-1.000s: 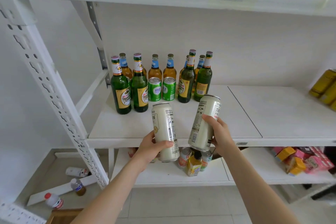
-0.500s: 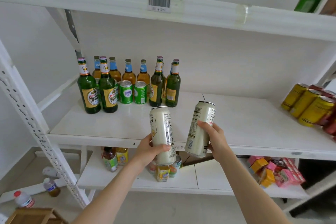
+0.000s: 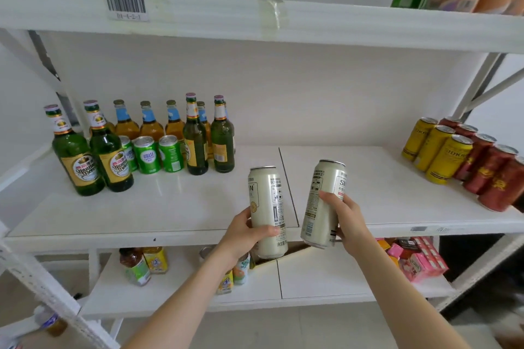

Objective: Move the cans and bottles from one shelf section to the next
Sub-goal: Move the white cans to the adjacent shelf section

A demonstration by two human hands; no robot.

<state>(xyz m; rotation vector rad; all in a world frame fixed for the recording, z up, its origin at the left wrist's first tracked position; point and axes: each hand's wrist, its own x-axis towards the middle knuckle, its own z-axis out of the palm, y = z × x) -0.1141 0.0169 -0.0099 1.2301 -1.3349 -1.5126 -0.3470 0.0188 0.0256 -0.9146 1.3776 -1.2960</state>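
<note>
White shelf (image 3: 175, 207) stretched across my view. My left hand (image 3: 243, 232) and right hand (image 3: 347, 218) each had fingers wrapped round a pale can, at 6 o'clock. Bottles (image 3: 195, 139) and green cans (image 3: 147, 154) at 9 remained; yellow and red cans (image 3: 465, 159) already stood at 3.

Bright, even, soft-shadowed light; wide-angle bending of the shelf edge (image 3: 368, 28) outward, slight blur at the corners.

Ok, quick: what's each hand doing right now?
Left hand: closed around a tall cream can, held upright.
Right hand: closed around a second cream can, tilted slightly.
</note>
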